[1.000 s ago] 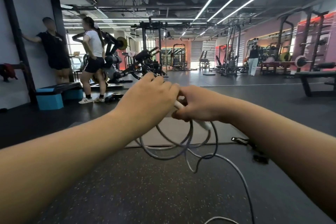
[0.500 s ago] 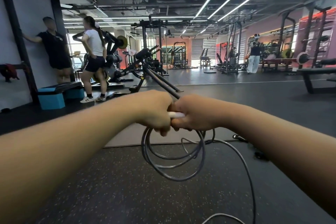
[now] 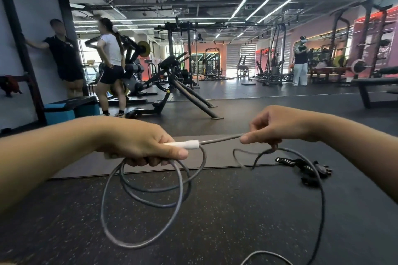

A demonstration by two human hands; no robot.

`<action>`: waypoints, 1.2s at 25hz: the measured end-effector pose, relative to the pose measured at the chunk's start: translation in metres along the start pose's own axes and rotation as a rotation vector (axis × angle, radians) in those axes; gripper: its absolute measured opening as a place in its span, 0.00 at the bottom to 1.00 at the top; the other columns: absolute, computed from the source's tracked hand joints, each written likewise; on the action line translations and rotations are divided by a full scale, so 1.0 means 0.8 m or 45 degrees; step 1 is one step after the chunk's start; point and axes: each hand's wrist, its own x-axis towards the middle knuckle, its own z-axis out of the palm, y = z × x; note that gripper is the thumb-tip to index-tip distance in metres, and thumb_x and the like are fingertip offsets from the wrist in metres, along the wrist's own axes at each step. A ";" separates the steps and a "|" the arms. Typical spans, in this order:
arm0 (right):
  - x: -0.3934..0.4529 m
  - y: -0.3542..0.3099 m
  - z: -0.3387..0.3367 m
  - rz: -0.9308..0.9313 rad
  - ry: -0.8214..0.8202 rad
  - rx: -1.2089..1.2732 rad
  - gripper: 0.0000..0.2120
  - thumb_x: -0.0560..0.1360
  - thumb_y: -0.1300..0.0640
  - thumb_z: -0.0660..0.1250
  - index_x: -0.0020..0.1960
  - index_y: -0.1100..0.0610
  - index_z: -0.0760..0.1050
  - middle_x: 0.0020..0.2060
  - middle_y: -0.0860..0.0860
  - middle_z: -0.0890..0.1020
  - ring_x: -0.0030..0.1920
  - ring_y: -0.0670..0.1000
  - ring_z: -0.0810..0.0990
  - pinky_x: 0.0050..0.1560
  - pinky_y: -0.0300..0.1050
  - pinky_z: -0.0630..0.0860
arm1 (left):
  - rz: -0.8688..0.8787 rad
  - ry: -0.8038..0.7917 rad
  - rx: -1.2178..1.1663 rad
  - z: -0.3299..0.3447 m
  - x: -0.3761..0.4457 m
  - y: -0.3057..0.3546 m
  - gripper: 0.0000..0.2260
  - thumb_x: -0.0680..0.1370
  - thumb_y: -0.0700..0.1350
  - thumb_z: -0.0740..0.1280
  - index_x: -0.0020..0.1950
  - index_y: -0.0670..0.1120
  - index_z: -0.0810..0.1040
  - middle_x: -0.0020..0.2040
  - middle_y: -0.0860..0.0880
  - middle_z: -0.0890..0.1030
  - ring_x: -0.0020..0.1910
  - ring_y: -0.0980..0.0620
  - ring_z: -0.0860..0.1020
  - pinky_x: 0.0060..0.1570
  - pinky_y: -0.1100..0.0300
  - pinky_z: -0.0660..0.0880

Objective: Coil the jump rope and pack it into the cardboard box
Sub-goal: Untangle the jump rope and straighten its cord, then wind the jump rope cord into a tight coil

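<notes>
The jump rope (image 3: 148, 211) is a grey cord with a white handle (image 3: 185, 144). My left hand (image 3: 142, 144) is closed around that handle and around several coils that hang below it. A straight stretch of cord runs from the handle's tip to my right hand (image 3: 273, 126), which pinches it between thumb and fingers. From there the loose cord loops down to the right and trails onto the floor at the bottom edge. No cardboard box is in view.
A grey mat (image 3: 215, 157) lies on the black rubber floor under my hands. Black straps (image 3: 305, 168) lie on its right end. An angled bench machine (image 3: 172, 90) stands beyond; two people (image 3: 109, 66) stand at left by a blue step (image 3: 64, 109); another person (image 3: 300, 64) stands far right.
My hands were pressed together at the handle; the right hand has slid away to the right along the cord, drawing a straight stretch taut. The hanging coils have grown wider.
</notes>
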 end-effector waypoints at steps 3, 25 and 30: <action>0.004 0.021 -0.004 0.085 0.085 -0.113 0.27 0.68 0.36 0.76 0.29 0.56 0.70 0.25 0.50 0.70 0.27 0.47 0.70 0.33 0.40 0.73 | -0.016 0.029 0.405 0.000 -0.001 -0.008 0.21 0.76 0.66 0.64 0.44 0.48 0.79 0.31 0.55 0.74 0.29 0.52 0.68 0.31 0.61 0.65; 0.059 -0.069 0.148 -0.377 0.257 1.026 0.27 0.71 0.36 0.73 0.65 0.49 0.80 0.50 0.48 0.86 0.45 0.44 0.75 0.46 0.40 0.70 | 0.619 1.483 -1.936 0.058 0.096 0.071 0.21 0.84 0.59 0.54 0.62 0.46 0.78 0.49 0.50 0.88 0.50 0.46 0.81 0.58 0.46 0.77; 0.074 -0.097 0.153 -0.277 0.535 1.681 0.20 0.66 0.44 0.77 0.52 0.56 0.84 0.34 0.48 0.83 0.31 0.44 0.71 0.34 0.37 0.68 | 0.526 1.367 -2.093 0.081 0.104 0.078 0.22 0.84 0.59 0.55 0.63 0.47 0.81 0.55 0.45 0.86 0.49 0.49 0.84 0.41 0.60 0.80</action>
